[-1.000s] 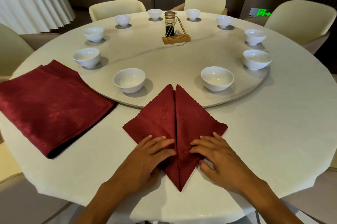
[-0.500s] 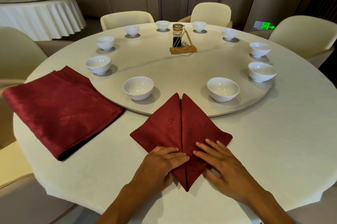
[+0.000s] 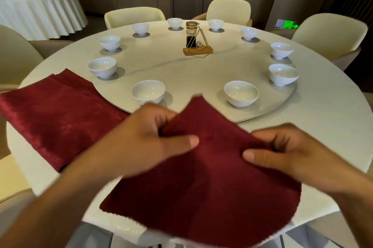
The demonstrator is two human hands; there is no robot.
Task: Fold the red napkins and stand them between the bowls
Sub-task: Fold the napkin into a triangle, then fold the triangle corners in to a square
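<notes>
**Currently: napkin held by both hands above near table edge**

Presently the red napkin (image 3: 207, 177) is raised off the round table (image 3: 323, 126), held close to the camera over the table's near edge. The left hand (image 3: 149, 141) grips its upper left portion, thumb on top and fingers curled into the cloth. The right hand (image 3: 286, 151) pinches the upper right edge in like manner, thumb extended across the fabric. Motion blur obscures the cloth's folds, so its present shape cannot be confirmed; it appears to hang as a broad panel with one corner pointing away from the person.

A stack of red napkins (image 3: 58, 114) lies flat at the left of the table. White bowls ring the raised turntable (image 3: 201, 74); the two nearest, one bowl (image 3: 148, 92) and another bowl (image 3: 241, 93), stand just beyond the held napkin. A condiment stand (image 3: 196, 41) sits at the centre.
</notes>
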